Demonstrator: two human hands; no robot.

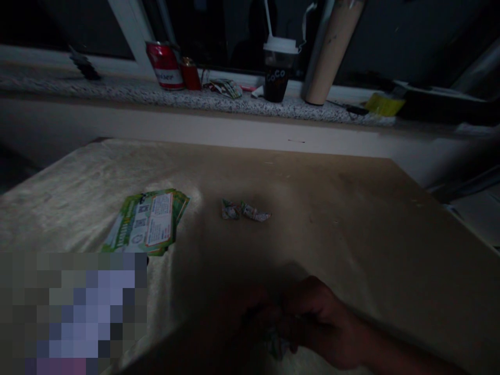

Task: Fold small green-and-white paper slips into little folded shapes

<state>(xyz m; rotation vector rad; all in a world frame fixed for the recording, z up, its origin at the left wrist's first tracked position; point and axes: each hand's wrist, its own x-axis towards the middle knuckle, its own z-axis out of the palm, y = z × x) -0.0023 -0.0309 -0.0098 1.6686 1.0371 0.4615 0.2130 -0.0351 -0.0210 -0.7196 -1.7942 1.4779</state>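
Near the bottom centre, my right hand (322, 320) is closed, its fingers pinching a small green-and-white wrapper (278, 345). My left hand (250, 312) is beside it in deep shadow, its fingers bent in against the same wrapper. Where the fingertips meet is dark, so the exact grip is hard to see. Farther back on the table lie two crumpled wrappers, one on the left (230, 209) and one on the right (255, 212). A fanned stack of green printed leaflets (150, 221) rests left of them.
The beige-covered table (332, 198) meets a wall. On the speckled sill (219, 104) stand a red can (166, 65), an orange-red lighter (190, 74), a lidded dark cup (275, 73) and a tall tan cylinder (332, 52). A pixelated patch hides the lower left.
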